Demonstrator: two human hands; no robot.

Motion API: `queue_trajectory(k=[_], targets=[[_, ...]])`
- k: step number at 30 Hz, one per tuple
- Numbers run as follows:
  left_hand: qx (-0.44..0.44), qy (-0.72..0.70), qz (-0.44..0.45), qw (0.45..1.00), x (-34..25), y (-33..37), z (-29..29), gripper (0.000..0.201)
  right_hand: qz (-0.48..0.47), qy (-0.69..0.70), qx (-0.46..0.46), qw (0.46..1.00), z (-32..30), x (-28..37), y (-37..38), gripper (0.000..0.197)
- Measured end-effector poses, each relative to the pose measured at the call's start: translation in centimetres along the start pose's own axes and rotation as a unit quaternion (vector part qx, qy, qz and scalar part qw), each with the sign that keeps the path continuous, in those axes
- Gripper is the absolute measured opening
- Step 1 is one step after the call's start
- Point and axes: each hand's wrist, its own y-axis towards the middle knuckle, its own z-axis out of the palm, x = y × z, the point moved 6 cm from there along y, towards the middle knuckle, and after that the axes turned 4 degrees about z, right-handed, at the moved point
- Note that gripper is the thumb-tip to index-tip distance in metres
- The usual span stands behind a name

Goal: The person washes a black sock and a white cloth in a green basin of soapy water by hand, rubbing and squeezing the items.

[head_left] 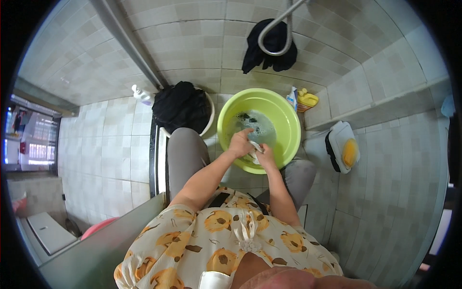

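Note:
A large lime-green basin (225, 103) stands between my knees, with cloudy, sudsy water (262, 130) in its bottom. Something dark (245, 117) shows in the water near the far side. Over the near part of the basin my left hand (240, 143) and my right hand (265, 157) are close together. Both are closed on a small white cloth (255, 153), bunched between them. My left hand lies palm down with its fingertips toward the water. Much of the cloth is hidden by my fingers.
Black clothes (180, 107) fill a white tub left of the basin, beside a white bottle (142, 95). A yellow bottle (307, 99) stands behind the basin. On the right, a yellow scrubber (350, 152) rests on a white lid. Black cloth (269, 45) hangs behind a shower hose (288, 29).

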Motion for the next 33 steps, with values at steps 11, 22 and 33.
queue_trajectory(k=[11, 22, 33], targets=[[0.213, -0.212, -0.042, 0.953, 0.1, -0.8, 2.7, 0.064, 0.029, 0.015, -0.020, 0.999, -0.8, 0.6, -0.3, 0.030], [0.111, -0.289, -0.129, 0.942, 1.4, 0.2, 1.3, 0.050, -0.037, -0.026, 0.017, 0.999, -1.5, 2.3, -0.4, 0.030], [0.176, -0.706, -0.130, 0.673, -2.4, -0.3, 0.3, 0.050, 0.039, 0.341, 0.141, 0.929, 0.7, 6.0, -3.2, 0.030]])
